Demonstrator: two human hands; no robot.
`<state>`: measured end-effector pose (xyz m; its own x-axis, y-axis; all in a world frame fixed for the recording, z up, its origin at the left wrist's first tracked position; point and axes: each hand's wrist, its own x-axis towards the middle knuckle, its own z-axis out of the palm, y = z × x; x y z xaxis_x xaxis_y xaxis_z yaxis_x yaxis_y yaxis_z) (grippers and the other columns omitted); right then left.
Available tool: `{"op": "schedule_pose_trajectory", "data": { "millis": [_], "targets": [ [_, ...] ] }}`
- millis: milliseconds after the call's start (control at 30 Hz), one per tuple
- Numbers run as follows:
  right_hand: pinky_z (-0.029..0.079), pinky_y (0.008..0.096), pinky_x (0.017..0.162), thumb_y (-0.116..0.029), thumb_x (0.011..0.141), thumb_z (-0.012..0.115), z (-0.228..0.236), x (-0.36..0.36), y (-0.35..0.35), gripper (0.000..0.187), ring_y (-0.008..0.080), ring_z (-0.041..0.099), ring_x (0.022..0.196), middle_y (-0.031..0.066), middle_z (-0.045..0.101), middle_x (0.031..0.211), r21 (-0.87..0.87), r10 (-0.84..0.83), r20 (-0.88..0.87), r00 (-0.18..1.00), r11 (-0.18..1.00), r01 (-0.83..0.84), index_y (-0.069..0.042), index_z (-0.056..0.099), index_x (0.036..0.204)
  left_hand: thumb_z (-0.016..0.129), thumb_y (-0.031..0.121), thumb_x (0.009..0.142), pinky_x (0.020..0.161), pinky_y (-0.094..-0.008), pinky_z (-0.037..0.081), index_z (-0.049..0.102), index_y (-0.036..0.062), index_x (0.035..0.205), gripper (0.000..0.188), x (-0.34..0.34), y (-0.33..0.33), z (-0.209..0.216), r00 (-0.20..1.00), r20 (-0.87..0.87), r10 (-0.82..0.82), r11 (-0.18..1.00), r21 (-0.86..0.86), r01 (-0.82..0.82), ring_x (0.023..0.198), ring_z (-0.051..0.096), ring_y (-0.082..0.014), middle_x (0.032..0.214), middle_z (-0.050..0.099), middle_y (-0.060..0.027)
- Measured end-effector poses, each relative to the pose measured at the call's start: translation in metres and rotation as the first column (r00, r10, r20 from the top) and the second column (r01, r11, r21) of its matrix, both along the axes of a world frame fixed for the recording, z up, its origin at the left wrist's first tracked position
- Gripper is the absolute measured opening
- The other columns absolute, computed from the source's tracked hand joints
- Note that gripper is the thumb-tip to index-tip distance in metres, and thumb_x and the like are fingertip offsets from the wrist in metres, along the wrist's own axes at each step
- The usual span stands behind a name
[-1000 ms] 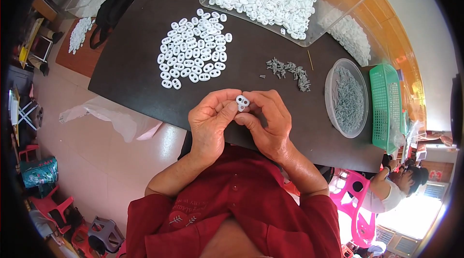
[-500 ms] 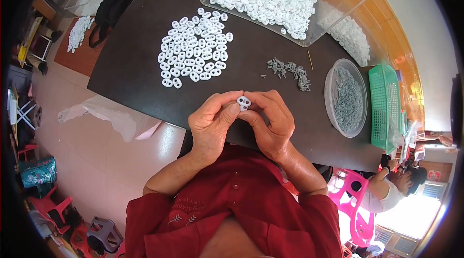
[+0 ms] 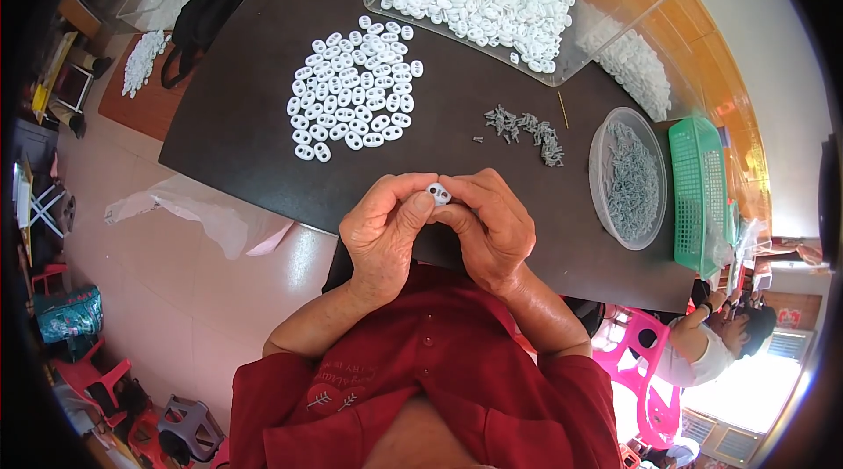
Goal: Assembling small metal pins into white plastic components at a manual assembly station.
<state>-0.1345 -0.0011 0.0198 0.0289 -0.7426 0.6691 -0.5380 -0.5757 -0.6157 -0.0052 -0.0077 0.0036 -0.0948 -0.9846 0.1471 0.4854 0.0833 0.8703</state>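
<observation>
Clear bin (image 3: 572,47) of white pieces (image 3: 479,8), tub (image 3: 600,177) of grey pins (image 3: 634,183), both hands (image 3: 380,232) (image 3: 494,232) pinching a holed piece (image 3: 439,196) (red shirt (image 3: 500,364) bears lettering (image 3: 344,376)).

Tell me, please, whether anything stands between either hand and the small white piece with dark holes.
Nothing visible stands in the way: the left hand and the right hand meet directly at the white piece, gripping it from either side, though they partly cover it.
</observation>
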Motion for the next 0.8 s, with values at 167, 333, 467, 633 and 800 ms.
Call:
{"op": "schedule_pose_trajectory", "data": {
  "millis": [167,333,467,633,800],
  "targets": [
    [0.046,0.0245,0.060,0.004,0.072,0.071,0.012,0.005,0.004,0.029,0.0162,0.058,0.070,0.0099,0.063,0.084,0.143,-0.022,0.117,0.993,0.990,0.005,0.004,0.063,0.099,0.060,0.003,0.089,0.071,-0.0192,0.047,0.062,-0.0051,0.106,0.019,0.003,-0.005,0.001,0.999,0.039,-0.003,1.000,-0.009,0.003,0.078,0.056,-0.0077,0.089,0.063,-0.0043],
    [0.046,0.0237,0.063,0.003,0.075,0.070,0.009,0.000,0.006,0.026,0.0143,0.057,0.073,0.0101,0.063,0.087,0.184,-0.004,0.079,0.997,0.983,-0.011,0.003,0.064,0.100,0.062,0.005,0.088,0.069,-0.0177,0.044,0.061,-0.0052,0.111,0.026,0.011,-0.007,0.000,0.988,0.155,-0.020,0.994,-0.099,0.036,0.077,0.054,-0.0068,0.089,0.060,-0.0029],
    [0.047,0.0266,0.062,0.002,0.074,0.070,0.007,0.004,0.007,0.024,0.0179,0.057,0.072,0.0108,0.063,0.087,0.183,-0.024,0.131,0.991,0.983,0.000,0.002,0.065,0.098,0.063,0.010,0.088,0.067,-0.0177,0.041,0.061,-0.0049,0.113,0.029,0.009,-0.009,0.000,0.992,0.103,-0.072,0.992,-0.093,0.081,0.078,0.051,-0.0067,0.091,0.058,-0.0026],
    [0.046,0.0254,0.063,0.001,0.078,0.068,0.005,0.008,0.008,0.022,0.0161,0.056,0.073,0.0100,0.063,0.088,0.186,-0.039,0.121,0.992,0.982,0.016,0.004,0.063,0.100,0.061,0.014,0.090,0.067,-0.0194,0.040,0.061,-0.0038,0.113,0.030,0.005,-0.006,-0.005,0.977,0.209,0.033,0.983,-0.185,0.006,0.077,0.050,-0.0079,0.091,0.058,-0.0033],
    [0.045,0.0261,0.063,-0.001,0.080,0.067,0.000,0.014,0.008,0.021,0.0184,0.055,0.072,0.0106,0.063,0.090,0.049,-0.080,0.056,0.995,0.996,0.077,0.004,0.062,0.100,0.057,0.015,0.092,0.070,-0.0208,0.040,0.061,-0.0032,0.113,0.028,-0.001,0.000,-0.004,0.964,0.226,0.136,0.970,-0.230,-0.083,0.078,0.049,-0.0087,0.090,0.058,-0.0037]
  ]
}}
